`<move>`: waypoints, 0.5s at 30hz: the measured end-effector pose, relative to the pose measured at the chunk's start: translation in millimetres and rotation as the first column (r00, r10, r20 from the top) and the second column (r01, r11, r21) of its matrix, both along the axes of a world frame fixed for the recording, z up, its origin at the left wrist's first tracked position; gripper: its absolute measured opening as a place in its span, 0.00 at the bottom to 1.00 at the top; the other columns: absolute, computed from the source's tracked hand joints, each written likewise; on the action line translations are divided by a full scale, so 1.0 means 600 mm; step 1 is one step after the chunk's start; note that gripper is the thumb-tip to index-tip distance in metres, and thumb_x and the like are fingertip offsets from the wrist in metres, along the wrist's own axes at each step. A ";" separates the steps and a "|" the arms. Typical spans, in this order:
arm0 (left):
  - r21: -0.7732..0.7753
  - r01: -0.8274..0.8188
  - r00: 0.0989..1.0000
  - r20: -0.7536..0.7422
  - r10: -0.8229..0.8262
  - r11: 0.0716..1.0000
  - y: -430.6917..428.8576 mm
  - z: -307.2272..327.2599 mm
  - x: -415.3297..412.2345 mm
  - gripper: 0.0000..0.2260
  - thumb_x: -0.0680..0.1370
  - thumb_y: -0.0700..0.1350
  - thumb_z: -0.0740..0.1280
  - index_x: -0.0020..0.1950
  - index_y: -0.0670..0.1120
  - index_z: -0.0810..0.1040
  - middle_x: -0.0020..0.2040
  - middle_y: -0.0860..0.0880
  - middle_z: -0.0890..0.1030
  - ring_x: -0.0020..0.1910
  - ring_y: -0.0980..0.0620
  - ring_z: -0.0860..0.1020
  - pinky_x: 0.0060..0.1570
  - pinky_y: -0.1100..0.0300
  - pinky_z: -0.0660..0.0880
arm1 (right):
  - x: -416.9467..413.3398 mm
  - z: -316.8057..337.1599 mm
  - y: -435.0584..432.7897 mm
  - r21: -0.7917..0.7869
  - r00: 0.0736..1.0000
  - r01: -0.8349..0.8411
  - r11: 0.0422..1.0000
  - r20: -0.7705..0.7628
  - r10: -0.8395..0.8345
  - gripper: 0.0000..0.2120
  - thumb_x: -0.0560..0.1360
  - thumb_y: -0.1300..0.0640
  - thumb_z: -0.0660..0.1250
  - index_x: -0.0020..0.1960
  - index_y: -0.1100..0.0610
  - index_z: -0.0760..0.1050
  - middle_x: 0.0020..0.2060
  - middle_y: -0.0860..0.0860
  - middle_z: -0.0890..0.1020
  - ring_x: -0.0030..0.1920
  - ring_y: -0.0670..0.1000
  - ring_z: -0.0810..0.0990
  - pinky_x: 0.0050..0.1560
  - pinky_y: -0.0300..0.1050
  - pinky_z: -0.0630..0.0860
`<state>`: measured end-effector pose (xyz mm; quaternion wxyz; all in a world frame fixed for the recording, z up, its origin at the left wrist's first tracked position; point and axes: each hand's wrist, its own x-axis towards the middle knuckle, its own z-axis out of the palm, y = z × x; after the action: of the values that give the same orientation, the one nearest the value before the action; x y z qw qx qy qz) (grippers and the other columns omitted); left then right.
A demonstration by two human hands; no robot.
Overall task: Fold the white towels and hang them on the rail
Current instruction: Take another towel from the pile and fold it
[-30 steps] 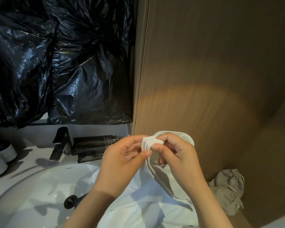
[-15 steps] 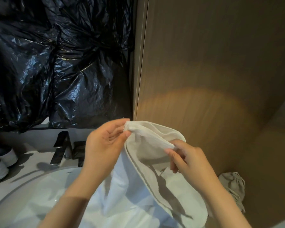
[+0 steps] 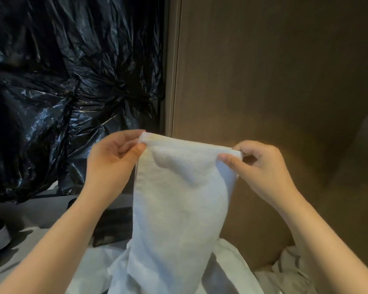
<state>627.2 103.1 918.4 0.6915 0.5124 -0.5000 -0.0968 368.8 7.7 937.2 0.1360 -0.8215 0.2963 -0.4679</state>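
White towel (image 3: pixel 179 198), bunched a second ago, now hangs spread, left hand (image 3: pixel 113 160) and right hand (image 3: pixel 261 166) pinching its top corners.

**One head-worn camera, aimed forward and down**

The only view comes from a wide-angle camera on the person's head. It faces forward and tilts down towards the tall brown wood-grain wall panel (image 3: pixel 274 81), which fills the upper right of the frame. The camera is close to the work. Both forearms enter from the bottom corners. The right hand (image 3: pixel 261 166) is in front of the panel, and the left hand (image 3: pixel 111 160) is just left of the panel's edge. The white terry towel (image 3: pixel 179 209) is pinched between them at mid-frame. Crinkled black plastic sheeting (image 3: pixel 62 92) fills the frame left of the panel. Below the sheeting is a blurred strip of grey countertop (image 3: pixel 30 219).
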 end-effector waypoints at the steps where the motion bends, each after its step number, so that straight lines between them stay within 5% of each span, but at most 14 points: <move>1: -0.016 0.010 1.000 -0.008 -0.010 1.000 -0.001 0.007 0.002 0.11 0.75 0.42 0.71 0.49 0.59 0.82 0.46 0.60 0.85 0.48 0.61 0.83 0.49 0.71 0.77 | 0.003 0.010 0.000 0.009 0.999 -0.024 1.000 0.042 0.023 0.14 0.73 0.43 0.70 0.37 0.53 0.80 0.32 0.46 0.79 0.37 0.49 0.78 0.32 0.34 0.72; 9: -0.085 0.040 0.996 -0.079 -0.047 0.996 0.001 0.034 -0.002 0.10 0.76 0.40 0.71 0.51 0.55 0.83 0.47 0.56 0.86 0.50 0.57 0.83 0.49 0.65 0.79 | 0.008 0.032 -0.003 0.021 0.989 -0.079 0.997 0.130 0.076 0.08 0.71 0.46 0.74 0.40 0.50 0.83 0.33 0.43 0.82 0.39 0.48 0.81 0.34 0.32 0.74; 15: -0.095 0.033 0.998 -0.056 -0.038 0.995 0.002 0.045 -0.011 0.12 0.76 0.38 0.70 0.49 0.57 0.83 0.46 0.55 0.86 0.48 0.56 0.84 0.49 0.62 0.79 | -0.013 0.039 -0.013 -0.170 0.978 0.072 0.983 -0.179 -0.103 0.21 0.71 0.33 0.65 0.31 0.49 0.76 0.28 0.42 0.76 0.36 0.46 0.78 0.31 0.34 0.73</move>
<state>620.4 104.1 945.4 0.7270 0.4674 -0.4930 -0.1003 361.0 -0.1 960.6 0.0191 -0.8562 0.3047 -0.4168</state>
